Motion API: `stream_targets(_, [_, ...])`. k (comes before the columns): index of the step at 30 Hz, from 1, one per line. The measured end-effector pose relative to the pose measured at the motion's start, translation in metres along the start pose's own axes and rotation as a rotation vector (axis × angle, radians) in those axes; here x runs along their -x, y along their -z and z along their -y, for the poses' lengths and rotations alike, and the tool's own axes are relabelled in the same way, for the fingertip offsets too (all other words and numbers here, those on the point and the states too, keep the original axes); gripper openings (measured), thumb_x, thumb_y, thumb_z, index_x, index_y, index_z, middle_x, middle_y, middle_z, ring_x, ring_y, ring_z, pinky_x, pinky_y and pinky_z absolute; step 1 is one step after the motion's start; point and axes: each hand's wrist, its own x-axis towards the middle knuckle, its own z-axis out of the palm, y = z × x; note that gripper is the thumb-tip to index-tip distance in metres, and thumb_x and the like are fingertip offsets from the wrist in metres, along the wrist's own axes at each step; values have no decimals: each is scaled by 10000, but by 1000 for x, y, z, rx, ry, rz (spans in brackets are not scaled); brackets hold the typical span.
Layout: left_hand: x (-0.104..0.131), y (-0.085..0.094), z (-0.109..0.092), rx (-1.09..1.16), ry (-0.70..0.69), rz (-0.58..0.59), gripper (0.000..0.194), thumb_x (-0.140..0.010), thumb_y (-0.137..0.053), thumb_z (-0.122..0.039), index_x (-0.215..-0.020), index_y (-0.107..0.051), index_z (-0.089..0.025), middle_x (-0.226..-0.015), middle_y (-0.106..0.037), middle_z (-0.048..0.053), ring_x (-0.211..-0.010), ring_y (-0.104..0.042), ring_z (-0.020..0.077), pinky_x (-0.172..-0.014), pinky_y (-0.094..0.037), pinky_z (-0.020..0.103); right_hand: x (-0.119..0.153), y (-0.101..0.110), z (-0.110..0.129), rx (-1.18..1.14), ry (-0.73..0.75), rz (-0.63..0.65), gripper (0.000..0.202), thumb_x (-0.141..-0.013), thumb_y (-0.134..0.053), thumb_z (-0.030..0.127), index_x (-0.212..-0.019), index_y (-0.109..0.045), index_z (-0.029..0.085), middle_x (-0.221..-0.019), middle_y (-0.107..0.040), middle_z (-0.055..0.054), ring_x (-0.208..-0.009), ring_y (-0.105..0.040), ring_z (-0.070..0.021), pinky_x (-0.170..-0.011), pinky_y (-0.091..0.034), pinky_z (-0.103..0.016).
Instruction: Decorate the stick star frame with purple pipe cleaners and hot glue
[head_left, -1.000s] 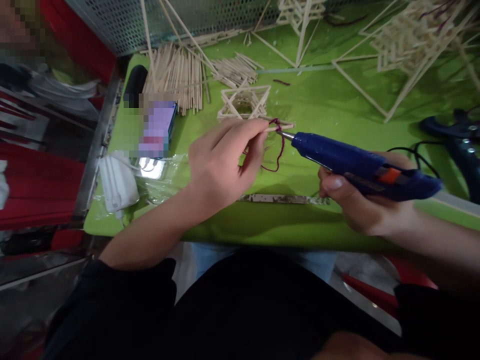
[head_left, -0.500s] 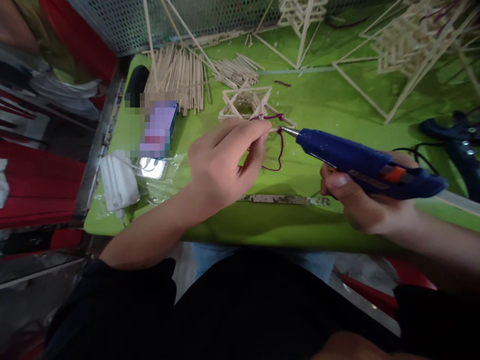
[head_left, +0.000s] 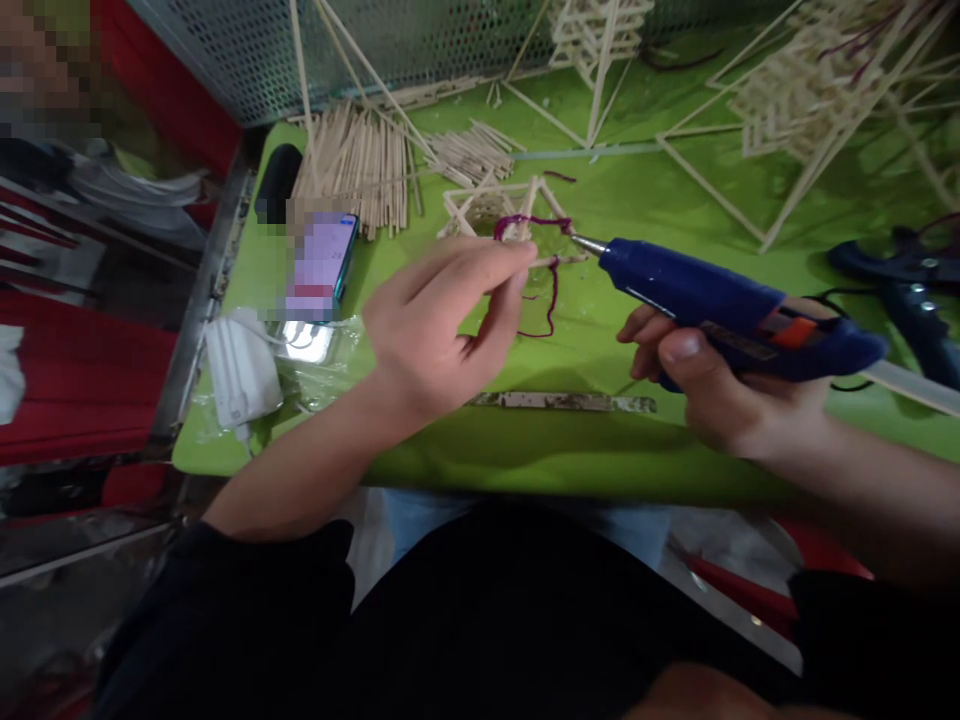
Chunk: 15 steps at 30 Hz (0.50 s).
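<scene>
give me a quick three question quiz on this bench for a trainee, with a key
1. Which hand holds the glue gun?
2. True or false: in the picture, the phone lies left of the left hand.
3. What colour is the yarn near the gun's tip? a) white b) purple c) green

Key
1. The right hand.
2. True.
3. b
</scene>
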Motion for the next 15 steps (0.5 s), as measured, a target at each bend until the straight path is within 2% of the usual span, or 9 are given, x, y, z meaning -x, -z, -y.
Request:
stream_targets(3, [-3, -5, -7, -14, -90, -150, 148, -1163, -786, -345, -1239, -887, -269, -1072, -904, 35, -923, -871, 196, -820, -778, 368, -2, -2, -5, -83, 52, -70, 298, -1075, -879, 536, -989, -892, 250, -942, -837, -79, -698, -767, -193, -614, -618, -363])
stream_targets(5, [-4, -7, -10, 3, -48, -195, 142, -1176, -781, -359, -1240, -877, -276, -1094, -894, 17, -957, -880, 182, -855, -780, 348, -6, -4, -10, -130, 81, -160, 332, -1062, -887, 577, -970, -890, 258, -1001, -860, -64, -639, -744, -167, -556, -591, -346])
stream_targets(8, [-4, -9, -5, 61, 49, -189, 210, -1192, -759, -468, -1243, -841, -281, -1072, -860, 9, -976, -882, 172, -865, -774, 329, -21, -6, -16, -183, 41, -309, 359, -1057, -885, 612, -967, -847, 267, -1006, -871, -30, -570, -715, -135, -494, -542, -310])
stream_targets(11, [-5, -9, 8, 131, 83, -190, 280, -1174, -772, -547, -1243, -822, -280, -996, -848, 9, -880, -862, 159, -753, -738, 298, -42, -6, -24, -286, -98, -422, 397, -965, -944, 659, -1125, -768, 341, -903, -834, 31, -514, -669, -146, -405, -455, -286])
stream_targets(15, [-10, -13, 22, 215, 124, -206, 335, -1151, -793, -598, -1196, -812, -266, -917, -844, 1, -776, -835, 141, -689, -714, 279, -67, 10, -52, -320, -441, -435, 516, -985, -764, 763, -928, -717, 253, -886, -784, -26, -489, -644, -146, -336, -311, -311])
